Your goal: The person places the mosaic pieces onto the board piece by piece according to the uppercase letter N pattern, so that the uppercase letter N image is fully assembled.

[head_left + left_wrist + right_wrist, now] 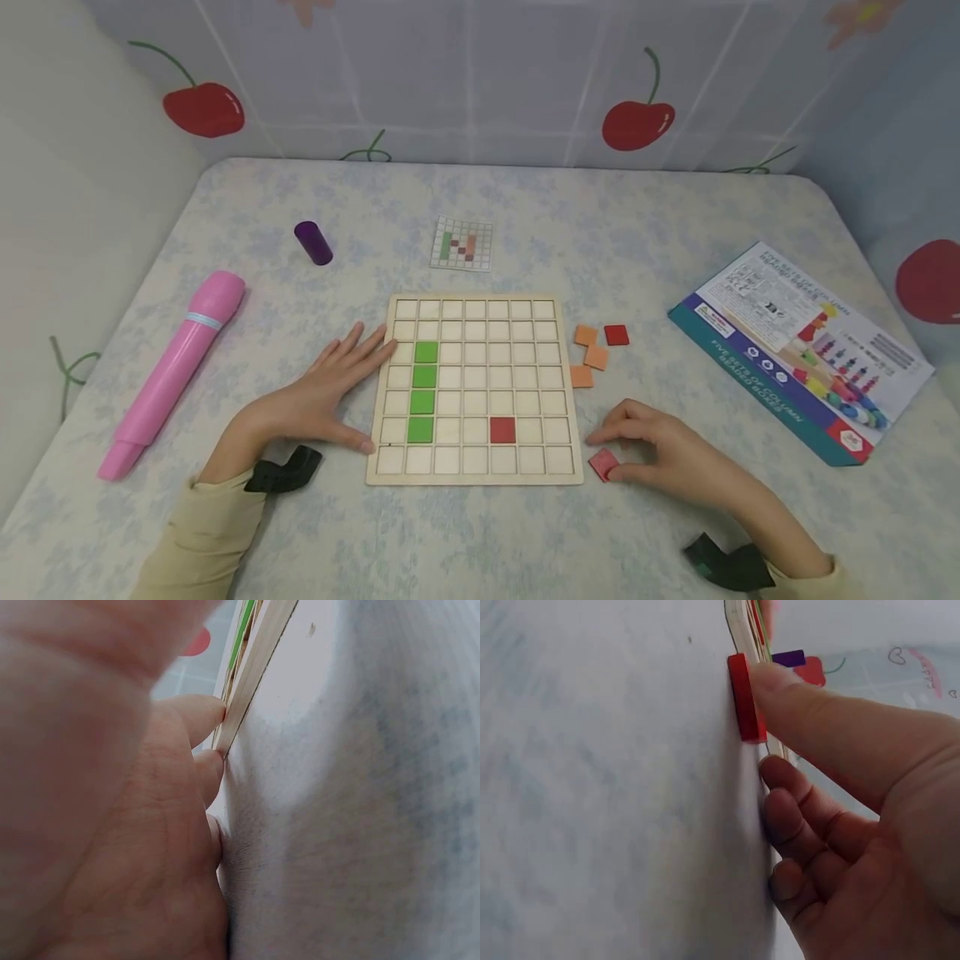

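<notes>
A wooden grid board (474, 477) lies mid-table, with a column of several green tiles (423, 376) and one red tile (502, 430) in its cells. My left hand (322, 404) rests at the board's left edge, fingers spread; thumb and fingertips touch the frame. Beyond the lower right edge, my right hand (660, 450) has its thumb on a loose red tile (746, 701). The index fingertip stands slightly apart from that tile, and the other fingers are loosely bent. Right of the board lie three orange tiles (596, 357) and another red tile (617, 335).
A small pattern card (462, 244) showing a coloured grid lies behind the board. At the left are a purple cylinder (313, 242) and a long pink object (176, 371). A printed toy box (802, 350) lies at the right.
</notes>
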Available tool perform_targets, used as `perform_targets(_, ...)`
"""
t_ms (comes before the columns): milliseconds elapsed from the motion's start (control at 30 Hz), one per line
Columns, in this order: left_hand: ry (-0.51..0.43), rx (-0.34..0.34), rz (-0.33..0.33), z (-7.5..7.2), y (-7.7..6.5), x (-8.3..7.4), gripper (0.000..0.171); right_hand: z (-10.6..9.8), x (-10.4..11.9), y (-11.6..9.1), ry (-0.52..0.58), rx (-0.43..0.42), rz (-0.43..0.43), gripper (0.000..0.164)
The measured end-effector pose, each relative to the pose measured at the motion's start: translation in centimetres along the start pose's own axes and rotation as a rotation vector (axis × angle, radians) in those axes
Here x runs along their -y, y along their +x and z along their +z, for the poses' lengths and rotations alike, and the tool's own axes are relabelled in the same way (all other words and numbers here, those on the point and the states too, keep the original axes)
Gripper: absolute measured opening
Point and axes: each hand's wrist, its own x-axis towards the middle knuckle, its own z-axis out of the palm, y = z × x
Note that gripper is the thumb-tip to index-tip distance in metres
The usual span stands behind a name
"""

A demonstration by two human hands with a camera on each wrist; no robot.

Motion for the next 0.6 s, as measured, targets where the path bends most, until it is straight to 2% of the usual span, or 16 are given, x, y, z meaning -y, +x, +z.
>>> perform_targets(100,-0.001,-0.001,-0.001,-0.1,0.0,-0.2,0.116,0.2,-0.1,-0.2,-0.037,-0.009,-0.053,0.021)
perform_targets(167,0.000,-0.002,-0.002,-0.1,0.0,-0.2,0.115,0.3,-0.1,-0.2,-0.060,-0.012,-0.058,0.019)
perform_targets(233,0.001,-0.002,-0.002,-0.1,0.1,-0.2,0.115,0.3,0.0,-0.2,-0.075,-0.012,-0.045,0.021)
perform_targets(333,0.001,-0.003,-0.001,-0.1,0.1,-0.2,0.114,0.0,0.3,0.1,-0.074,-0.023,0.017,0.022)
perform_targets(500,0.003,-0.001,0.004,-0.2,0.1,-0.2,0.114,-0.5,1.3,1.9,-0.044,-0.123,0.086,0.017)
perform_targets(600,0.006,-0.001,0.005,-0.2,0.0,-0.1,0.114,-0.3,2.0,3.8,0.018,-0.195,0.069,0.016)
